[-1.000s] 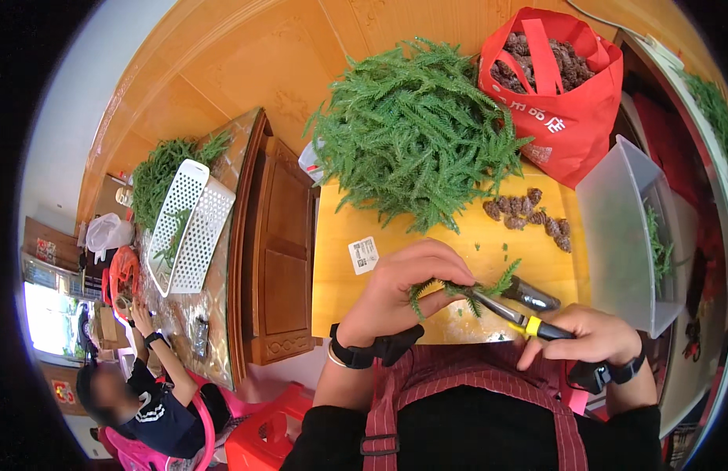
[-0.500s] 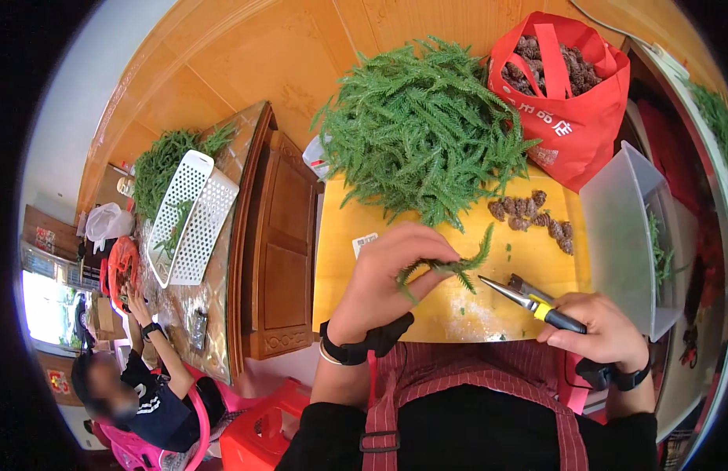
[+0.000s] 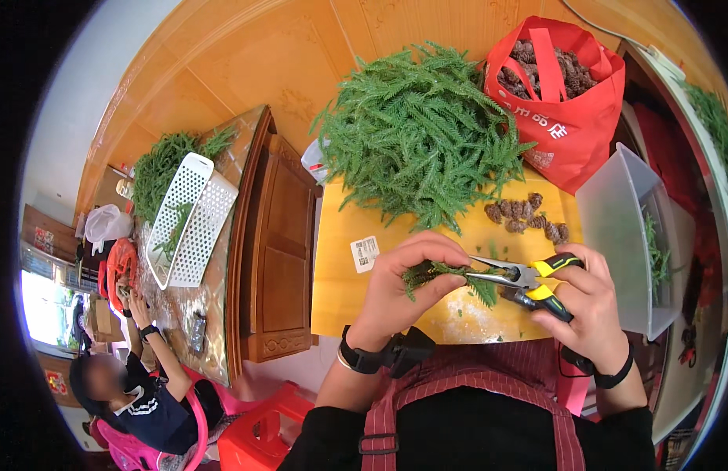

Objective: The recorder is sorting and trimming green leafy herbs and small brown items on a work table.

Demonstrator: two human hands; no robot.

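Pinched between the thumb and fingers of my left hand (image 3: 415, 279) is a small green sprig (image 3: 480, 289). My right hand (image 3: 584, 302) grips a pair of long-nose pliers (image 3: 525, 276) with black and yellow handles. The pliers' jaws are spread, and their tips reach the sprig beside my left thumb. Beyond my hands rises a large heap of green sprigs (image 3: 427, 133) on the yellow table (image 3: 340, 290). Several small brown pine cones (image 3: 529, 212) lie on the table to the right of the heap. A dark tool, partly hidden, lies under the pliers.
A red bag (image 3: 568, 129) of pine cones stands at the back right. A clear plastic bin (image 3: 623, 235) flanks the table's right edge. To the left, another person (image 3: 156, 400) sits at a side table with white perforated baskets (image 3: 199, 235). A red stool (image 3: 262, 432) stands near my left elbow.
My right hand has brought the pliers up and left to the sprig, and their jaws have opened. My left hand has turned slightly, still holding the sprig.
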